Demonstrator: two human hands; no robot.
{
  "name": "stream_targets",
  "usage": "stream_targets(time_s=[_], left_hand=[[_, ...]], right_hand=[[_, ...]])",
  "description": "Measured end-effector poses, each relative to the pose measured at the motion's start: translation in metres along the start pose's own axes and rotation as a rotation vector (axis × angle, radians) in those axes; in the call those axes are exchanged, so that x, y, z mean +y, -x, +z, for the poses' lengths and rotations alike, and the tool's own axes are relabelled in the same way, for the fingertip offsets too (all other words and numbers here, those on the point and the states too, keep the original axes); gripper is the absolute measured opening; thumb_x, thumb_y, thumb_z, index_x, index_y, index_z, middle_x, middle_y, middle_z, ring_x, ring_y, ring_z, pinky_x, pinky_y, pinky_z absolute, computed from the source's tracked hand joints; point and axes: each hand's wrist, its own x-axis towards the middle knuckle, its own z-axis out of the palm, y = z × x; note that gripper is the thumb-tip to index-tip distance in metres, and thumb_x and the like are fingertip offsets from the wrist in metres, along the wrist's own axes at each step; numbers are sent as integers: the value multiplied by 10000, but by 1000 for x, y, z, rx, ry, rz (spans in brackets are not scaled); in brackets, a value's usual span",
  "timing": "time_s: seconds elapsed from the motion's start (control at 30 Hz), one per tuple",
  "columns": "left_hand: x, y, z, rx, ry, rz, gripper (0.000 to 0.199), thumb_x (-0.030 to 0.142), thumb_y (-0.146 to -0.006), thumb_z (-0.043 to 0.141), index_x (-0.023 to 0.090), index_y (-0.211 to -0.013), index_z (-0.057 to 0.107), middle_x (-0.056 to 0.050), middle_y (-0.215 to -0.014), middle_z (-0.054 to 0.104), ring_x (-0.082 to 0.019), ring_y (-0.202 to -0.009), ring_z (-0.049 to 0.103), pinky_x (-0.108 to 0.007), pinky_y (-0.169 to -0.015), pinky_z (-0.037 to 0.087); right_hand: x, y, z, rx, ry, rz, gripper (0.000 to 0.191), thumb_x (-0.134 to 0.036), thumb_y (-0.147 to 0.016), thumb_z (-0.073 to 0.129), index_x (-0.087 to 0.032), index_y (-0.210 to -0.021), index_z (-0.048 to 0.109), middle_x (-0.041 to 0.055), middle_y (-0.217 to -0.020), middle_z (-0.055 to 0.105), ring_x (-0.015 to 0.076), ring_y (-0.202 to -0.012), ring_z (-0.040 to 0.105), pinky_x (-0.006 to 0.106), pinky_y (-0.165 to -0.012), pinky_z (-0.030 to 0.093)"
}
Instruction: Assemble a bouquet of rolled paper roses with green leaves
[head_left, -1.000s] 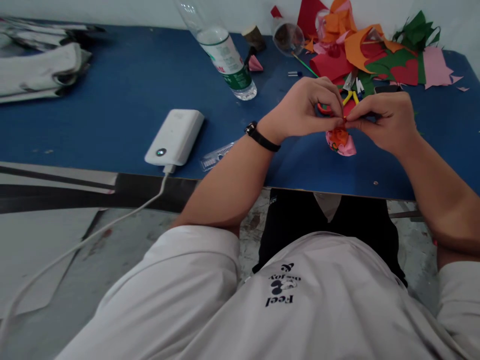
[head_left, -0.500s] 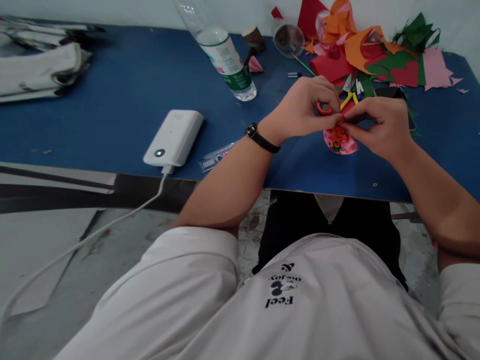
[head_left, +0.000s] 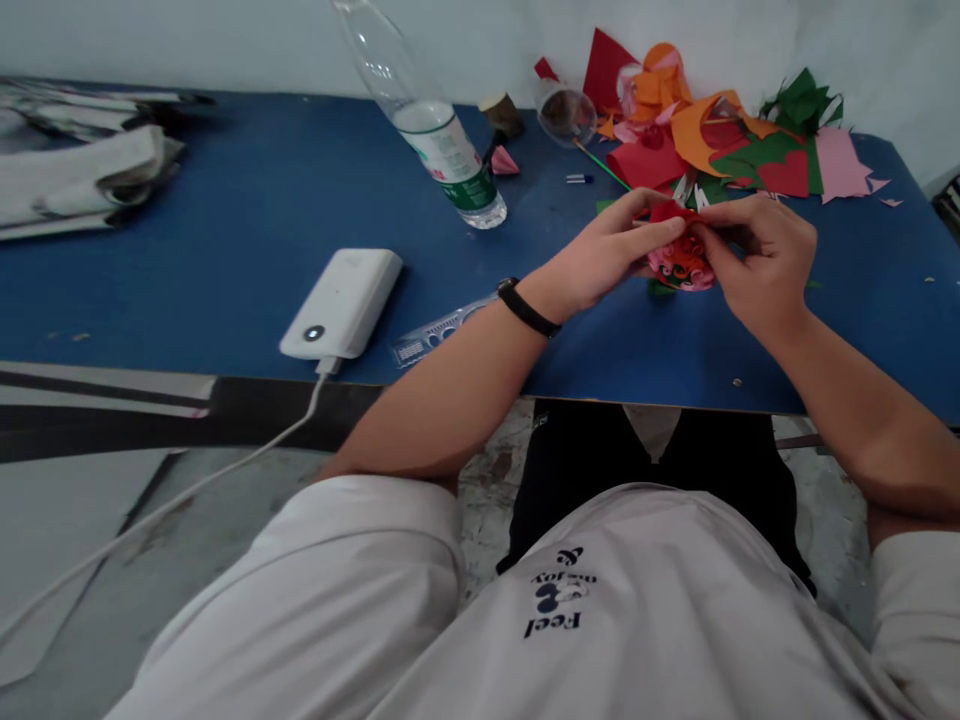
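A paper flower (head_left: 682, 264) with curled red, pink and orange petals is held just above the blue table. My left hand (head_left: 611, 248), with a black watch strap at the wrist, grips it from the left, thumb lying across a red piece on top. From the right, my right hand (head_left: 769, 250) pinches the upper edge of the flower between thumb and fingers. Its fingertips partly hide the red paper. Behind the hands, a tool with metal blades shows only a small part.
Coloured paper scraps (head_left: 720, 140) are heaped at the back right, beside a clear plastic cup (head_left: 566, 112) on its side. A water bottle (head_left: 450, 165), a white power bank (head_left: 341, 303) with a cable, and a clear plastic ruler (head_left: 429, 338) lie left of my hands. Folded newspapers (head_left: 82, 180) are far left.
My left hand has turned from a fingertip pinch to a fuller grip on the flower. The flower has tilted up with more red paper showing. The whole view has shifted slightly.
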Motion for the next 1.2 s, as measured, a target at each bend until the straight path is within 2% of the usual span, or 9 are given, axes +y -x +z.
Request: stream_targets(time_s=[0.1, 0.23, 0.43, 0.5, 0.6, 0.73, 0.87, 1.07, 1.2], left_hand=[[0, 1, 4, -42, 160, -117, 479, 635, -1001, 940, 272, -1263, 769, -54, -1176, 863, -287, -1117, 895, -448, -923, 787], [3, 4, 6, -75, 259, -175, 439, 618, -1023, 892, 268, -1262, 776, -61, -1189, 893, -286, -1059, 905, -438, -869, 808], [5, 6, 7, -133, 274, -173, 501, 566, -982, 951, 275, -1334, 742, -40, -1132, 881, -258, -975, 927, -355, -799, 778], [5, 6, 7, -126, 278, -171, 491, 532, -984, 960, 281, -1336, 727, -21, -1082, 864, -237, -930, 921, -322, -760, 754], [6, 6, 4, -118, 242, -155, 460, 503, -1005, 948, 275, -1328, 714, -11, -1058, 843, -240, -954, 923, -340, -793, 764], [5, 5, -1, -99, 199, -140, 455, 448, -971, 984, 271, -1285, 705, -1, -1063, 843, -251, -992, 924, -368, -841, 788], [2, 3, -6, -98, 163, -148, 468, 466, -960, 1005, 263, -1255, 703, -9, -1041, 842, -266, -991, 931, -377, -860, 794], [1, 3, -10, -115, 92, -124, 563, 485, -935, 1032, 258, -1344, 718, -25, -1046, 859, -294, -1033, 943, -395, -897, 785], [2, 4, -9, -118, 90, -128, 488, 451, -984, 996, 269, -1341, 718, -13, -1061, 862, -284, -1069, 941, -400, -923, 785]], right_hand=[[-4, 1, 3, 80, -65, -43, 308, -688, -1179, 723, -408, -1186, 851, 51, -1110, 919, 325, -994, 896, 563, -920, 791], [0, 5, 7, 65, -67, -27, 374, -726, -1181, 708, -380, -1198, 849, 53, -1106, 921, 331, -987, 917, 567, -939, 801], [-5, 3, -3, 4, 178, -117, 308, -555, -1268, 550, -413, -1229, 822, 69, -1186, 924, 323, -1151, 914, 548, -1068, 787], [-9, 1, -7, -21, 157, -168, 301, -487, -1274, 548, -408, -1248, 837, 67, -1229, 928, 321, -1190, 909, 562, -1111, 775], [-10, -1, -10, -40, 94, -201, 293, -473, -1275, 572, -413, -1297, 858, 44, -1255, 928, 315, -1198, 914, 547, -1116, 774], [-11, -6, -16, -155, 74, -141, 277, -525, -1263, 617, -445, -1273, 881, 22, -1275, 928, 303, -1210, 912, 513, -1128, 766], [-16, -13, -21, -157, -23, -193, 247, -525, -1243, 647, -422, -1199, 867, 14, -1238, 945, 283, -1109, 922, 501, -1019, 779], [-15, -13, -21, -204, 45, -179, 307, -588, -1253, 598, -414, -1135, 821, 29, -1096, 925, 273, -984, 886, 483, -899, 757], [-17, -14, -20, -273, 112, -124, 401, -644, -1267, 533, -388, -1150, 820, 54, -1160, 909, 265, -1051, 868, 466, -982, 755]])
